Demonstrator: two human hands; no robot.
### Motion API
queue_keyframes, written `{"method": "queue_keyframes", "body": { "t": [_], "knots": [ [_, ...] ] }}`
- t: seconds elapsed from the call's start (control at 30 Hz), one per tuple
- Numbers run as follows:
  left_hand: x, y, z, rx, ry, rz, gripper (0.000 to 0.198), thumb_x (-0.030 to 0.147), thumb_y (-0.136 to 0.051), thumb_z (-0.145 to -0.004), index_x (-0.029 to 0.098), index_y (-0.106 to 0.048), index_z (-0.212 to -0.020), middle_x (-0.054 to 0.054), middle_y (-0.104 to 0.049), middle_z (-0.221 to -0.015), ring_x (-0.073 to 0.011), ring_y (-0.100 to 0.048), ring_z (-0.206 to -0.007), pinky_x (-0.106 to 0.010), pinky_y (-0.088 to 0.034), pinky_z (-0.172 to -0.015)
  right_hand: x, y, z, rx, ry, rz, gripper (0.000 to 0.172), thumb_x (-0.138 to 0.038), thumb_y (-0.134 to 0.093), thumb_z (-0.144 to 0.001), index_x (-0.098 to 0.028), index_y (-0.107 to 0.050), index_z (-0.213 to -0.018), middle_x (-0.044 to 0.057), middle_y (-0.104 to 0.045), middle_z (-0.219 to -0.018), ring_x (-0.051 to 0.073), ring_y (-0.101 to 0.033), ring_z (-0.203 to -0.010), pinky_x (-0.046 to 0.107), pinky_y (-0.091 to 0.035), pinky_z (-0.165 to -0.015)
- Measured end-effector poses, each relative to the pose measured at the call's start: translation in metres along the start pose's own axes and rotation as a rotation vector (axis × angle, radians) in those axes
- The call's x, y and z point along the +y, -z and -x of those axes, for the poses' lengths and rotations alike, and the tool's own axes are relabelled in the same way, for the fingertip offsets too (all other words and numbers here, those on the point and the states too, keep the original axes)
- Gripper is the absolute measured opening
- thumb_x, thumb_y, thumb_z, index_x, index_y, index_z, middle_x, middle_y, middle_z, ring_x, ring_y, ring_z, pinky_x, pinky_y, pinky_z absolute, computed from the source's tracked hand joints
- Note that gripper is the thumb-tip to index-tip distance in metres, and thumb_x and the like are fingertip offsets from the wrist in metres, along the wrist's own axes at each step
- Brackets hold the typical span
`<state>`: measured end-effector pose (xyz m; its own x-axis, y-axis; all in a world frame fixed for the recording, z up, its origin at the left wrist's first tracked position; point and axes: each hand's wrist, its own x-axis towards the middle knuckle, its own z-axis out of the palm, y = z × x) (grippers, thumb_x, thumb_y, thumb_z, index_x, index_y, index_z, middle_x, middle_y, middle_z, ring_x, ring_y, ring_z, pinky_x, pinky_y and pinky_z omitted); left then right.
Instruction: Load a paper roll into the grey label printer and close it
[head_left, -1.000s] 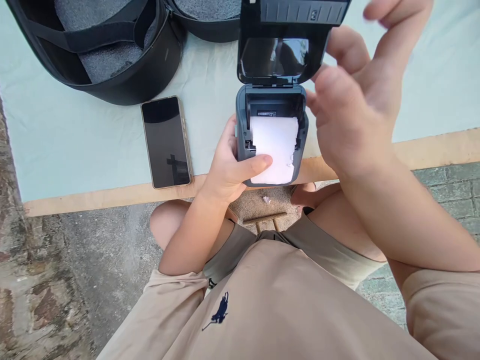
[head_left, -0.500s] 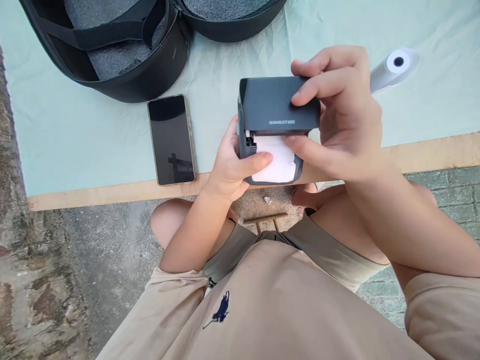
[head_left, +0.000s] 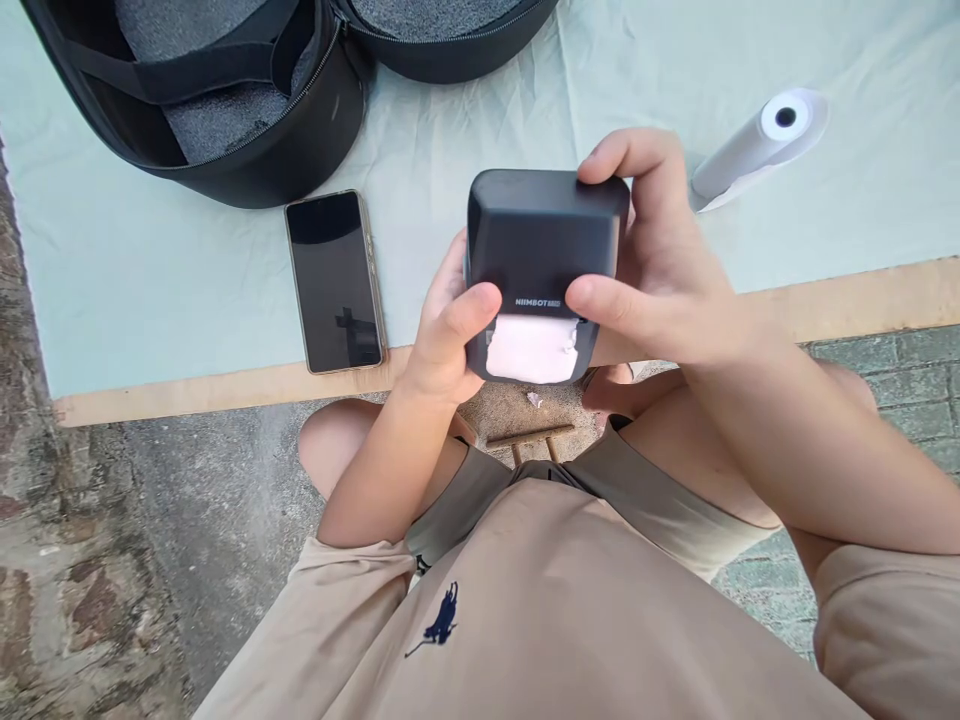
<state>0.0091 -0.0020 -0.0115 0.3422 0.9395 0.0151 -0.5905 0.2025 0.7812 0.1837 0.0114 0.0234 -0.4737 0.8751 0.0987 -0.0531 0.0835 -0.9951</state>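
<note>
A small dark grey label printer point(head_left: 544, 240) sits at the table's near edge with its lid down. A strip of white paper point(head_left: 531, 349) with a torn edge sticks out of its front slot. My left hand point(head_left: 442, 335) grips the printer's left side, thumb pressed on the lid's front corner. My right hand point(head_left: 660, 270) wraps round the right side, thumb on the lid's front and fingers over the far top corner.
A black smartphone point(head_left: 334, 281) lies face up left of the printer on the pale green cloth point(head_left: 187, 270). An open black case point(head_left: 225, 90) with grey foam stands at the back left. A white paper roll point(head_left: 754, 145) lies at the right. The wooden table edge point(head_left: 187, 395) runs below.
The printer's lid was open with the paper roll showing; my right hand swung it down and both hands now press it closed over the paper.
</note>
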Motion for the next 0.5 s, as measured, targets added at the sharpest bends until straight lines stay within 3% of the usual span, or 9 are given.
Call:
{"method": "queue_keyframes", "body": {
  "t": [0.13, 0.33, 0.5],
  "knots": [
    [0.0026, -0.0105, 0.0020, 0.107, 0.009, -0.057, 0.040, 0.057, -0.065, -0.077, 0.026, -0.062, -0.103, -0.008, -0.071, -0.106, -0.0360, -0.054, -0.135, -0.050, -0.055, -0.101, -0.0032, -0.0030, 0.0019, 0.017, -0.001, 0.037, 0.058, -0.042, -0.073, -0.079, -0.031, -0.035, -0.122, 0.003, -0.051, -0.123, 0.014, -0.059, -0.086, 0.027, -0.053, -0.063],
    [0.0060, -0.0077, 0.0022, 0.035, 0.029, -0.027, 0.031, 0.049, -0.064, -0.079, 0.027, -0.062, -0.102, -0.006, -0.072, -0.106, -0.0337, -0.062, -0.125, -0.047, -0.058, -0.096, -0.0094, -0.0025, 0.0039, -0.010, -0.015, 0.076, 0.060, -0.040, -0.072, -0.082, -0.030, -0.036, -0.129, 0.006, -0.049, -0.133, 0.019, -0.062, -0.101, 0.028, -0.054, -0.061],
    [0.0060, -0.0058, 0.0040, 0.172, 0.082, -0.076, 0.035, 0.056, -0.066, -0.076, 0.029, -0.066, -0.098, -0.006, -0.074, -0.109, -0.0349, -0.049, -0.140, -0.048, -0.052, -0.107, -0.0075, -0.0012, 0.0009, -0.008, 0.003, 0.099, 0.055, -0.043, -0.068, -0.085, -0.030, -0.037, -0.129, 0.005, -0.047, -0.135, 0.016, -0.061, -0.095, 0.030, -0.056, -0.069]
  ]
}}
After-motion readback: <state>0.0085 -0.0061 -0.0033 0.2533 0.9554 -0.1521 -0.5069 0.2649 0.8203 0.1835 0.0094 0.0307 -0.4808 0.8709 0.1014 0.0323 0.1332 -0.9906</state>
